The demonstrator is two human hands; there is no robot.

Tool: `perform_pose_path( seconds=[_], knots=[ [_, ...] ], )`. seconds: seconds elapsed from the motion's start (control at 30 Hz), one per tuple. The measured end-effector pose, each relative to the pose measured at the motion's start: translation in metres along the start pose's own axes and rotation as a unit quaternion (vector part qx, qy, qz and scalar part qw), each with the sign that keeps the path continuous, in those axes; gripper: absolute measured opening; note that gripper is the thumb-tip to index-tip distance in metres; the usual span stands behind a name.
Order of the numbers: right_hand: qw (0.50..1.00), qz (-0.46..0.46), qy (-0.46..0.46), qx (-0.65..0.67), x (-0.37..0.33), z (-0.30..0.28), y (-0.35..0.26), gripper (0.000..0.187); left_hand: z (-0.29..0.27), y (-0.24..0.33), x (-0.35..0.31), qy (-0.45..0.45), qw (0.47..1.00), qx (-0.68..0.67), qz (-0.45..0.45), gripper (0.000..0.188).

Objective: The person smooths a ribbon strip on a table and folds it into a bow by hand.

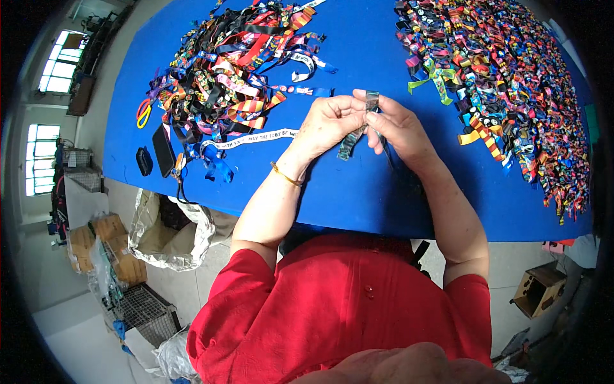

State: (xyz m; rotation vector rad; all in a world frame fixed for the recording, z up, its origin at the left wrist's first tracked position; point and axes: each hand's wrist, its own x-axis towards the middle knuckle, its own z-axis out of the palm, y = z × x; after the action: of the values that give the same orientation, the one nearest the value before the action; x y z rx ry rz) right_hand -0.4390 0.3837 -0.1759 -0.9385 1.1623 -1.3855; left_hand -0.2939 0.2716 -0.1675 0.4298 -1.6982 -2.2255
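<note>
A dark green patterned ribbon strip (348, 144) is pinched between my two hands above the blue table (371, 198). My left hand (329, 125) grips it with thumb and fingers, and one end hangs down below the fingertips. From the other side, my right hand (404, 131) has its thumb and fingers closed on the same ribbon, part of which stands up above the fingers. The exact fold between the fingertips is hidden. A white ribbon with black lettering (256, 137) stretches from the left pile to behind my left wrist.
A loose heap of colourful ribbons (236, 77) lies at the left. Rows of knotted ribbon pieces (499, 83) cover the right side. Near the left edge are yellow-and-red-handled scissors (144, 115), a black phone-like slab (164, 150) and a small black object (144, 161). An open sack (169, 246) stands below.
</note>
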Motion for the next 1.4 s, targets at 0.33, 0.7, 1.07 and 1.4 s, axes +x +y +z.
perform_pose_path(
  seconds=[0.33, 0.7, 1.07, 1.4],
  knots=[
    [0.999, 0.010, 0.007, -0.036, 0.001, 0.001, 0.001, 0.042, -0.003, 0.004, -0.005, -0.001, 1.000, 0.016, -0.005, 0.017],
    [0.999, 0.016, -0.014, -0.036, -0.001, 0.002, 0.003, 0.044, -0.005, 0.002, -0.004, 0.010, 0.999, 0.017, -0.035, 0.015],
    [0.999, -0.016, -0.036, -0.015, -0.003, 0.001, 0.005, 0.052, -0.007, -0.006, -0.002, 0.118, 0.992, -0.038, 0.020, 0.012],
    [0.995, -0.081, 0.003, -0.051, -0.002, 0.000, 0.007, 0.040, -0.025, -0.019, 0.005, 0.219, 0.970, -0.027, 0.101, 0.011]
  ],
)
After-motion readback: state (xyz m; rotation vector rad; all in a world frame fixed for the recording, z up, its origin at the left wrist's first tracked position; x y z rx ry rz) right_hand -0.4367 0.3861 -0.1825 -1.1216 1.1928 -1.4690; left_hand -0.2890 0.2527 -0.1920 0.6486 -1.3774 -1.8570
